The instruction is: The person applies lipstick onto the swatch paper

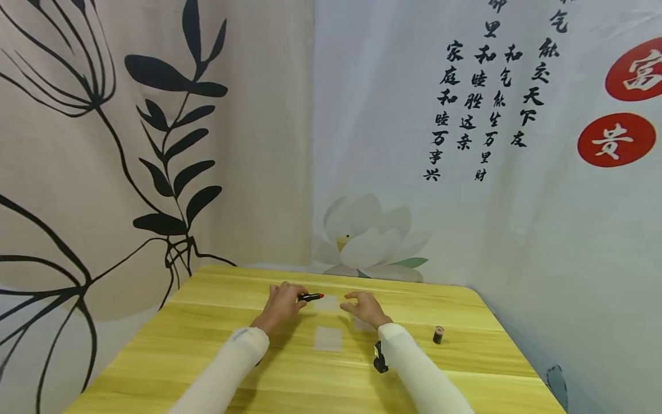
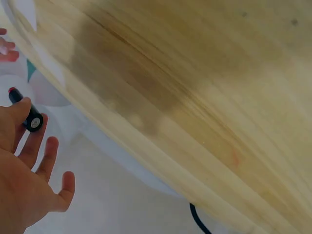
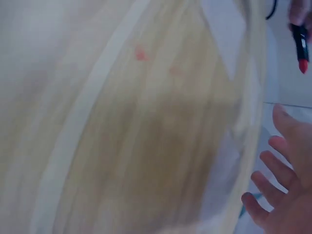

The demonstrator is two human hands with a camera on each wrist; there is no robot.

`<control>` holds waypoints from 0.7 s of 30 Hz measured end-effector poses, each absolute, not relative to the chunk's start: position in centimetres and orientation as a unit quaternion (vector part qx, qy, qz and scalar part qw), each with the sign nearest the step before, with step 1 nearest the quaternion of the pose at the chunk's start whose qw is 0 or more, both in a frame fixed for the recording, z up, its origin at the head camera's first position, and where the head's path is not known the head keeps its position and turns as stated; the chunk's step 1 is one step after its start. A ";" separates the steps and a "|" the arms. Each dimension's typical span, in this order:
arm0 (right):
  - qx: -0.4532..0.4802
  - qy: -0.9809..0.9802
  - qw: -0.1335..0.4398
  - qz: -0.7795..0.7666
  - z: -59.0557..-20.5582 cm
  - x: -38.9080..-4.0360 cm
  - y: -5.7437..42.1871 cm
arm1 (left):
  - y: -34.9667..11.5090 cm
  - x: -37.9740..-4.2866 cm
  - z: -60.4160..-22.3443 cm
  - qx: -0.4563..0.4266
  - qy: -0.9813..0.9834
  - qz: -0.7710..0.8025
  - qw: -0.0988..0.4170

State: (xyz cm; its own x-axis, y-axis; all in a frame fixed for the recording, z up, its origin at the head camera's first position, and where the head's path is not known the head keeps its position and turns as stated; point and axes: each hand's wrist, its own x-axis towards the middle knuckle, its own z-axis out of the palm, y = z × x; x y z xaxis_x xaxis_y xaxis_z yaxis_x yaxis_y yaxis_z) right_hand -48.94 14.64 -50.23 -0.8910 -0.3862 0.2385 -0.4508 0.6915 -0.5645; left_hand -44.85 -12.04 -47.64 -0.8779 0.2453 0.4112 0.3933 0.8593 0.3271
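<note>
At lower centre, our left grip (image 1: 283,302) is pinching a lipstick (image 1: 311,297). Our right grip (image 1: 365,309) is hovering nearby, loosely spread.

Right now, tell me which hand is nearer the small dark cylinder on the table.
Right. The right hand is apart from the small dark cylinder, to its left in the head view; the left hand, holding a red-tipped black marker, is farther left.

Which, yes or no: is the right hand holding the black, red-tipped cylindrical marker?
No, the left hand holds the marker, and the right hand holds nothing, its fingers apart.
</note>
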 end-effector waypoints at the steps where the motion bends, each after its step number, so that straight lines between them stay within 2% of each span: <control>1: 0.216 -0.920 0.040 0.324 -50.6 -49.1 14.4 | -11.8 -45.2 -47.8 -0.171 -0.949 -0.193 0.181; 10: 0.196 -0.939 0.047 0.277 -51.8 -49.8 12.2 | -10.4 -48.2 -49.6 -0.181 -0.954 -0.154 0.181; 21: 0.206 -0.940 -0.022 0.270 -51.2 -50.1 12.0 | -9.8 -49.3 -50.4 -0.189 -0.953 -0.121 0.204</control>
State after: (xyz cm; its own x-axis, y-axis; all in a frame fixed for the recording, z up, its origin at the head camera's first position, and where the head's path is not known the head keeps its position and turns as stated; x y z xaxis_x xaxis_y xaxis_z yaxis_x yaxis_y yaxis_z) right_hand -50.06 12.02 -51.20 -0.9138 -0.4003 0.0695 -0.3761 0.7689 -0.5171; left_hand -49.33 -9.80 -50.43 -0.8459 0.3104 0.4338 0.4087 0.8997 0.1532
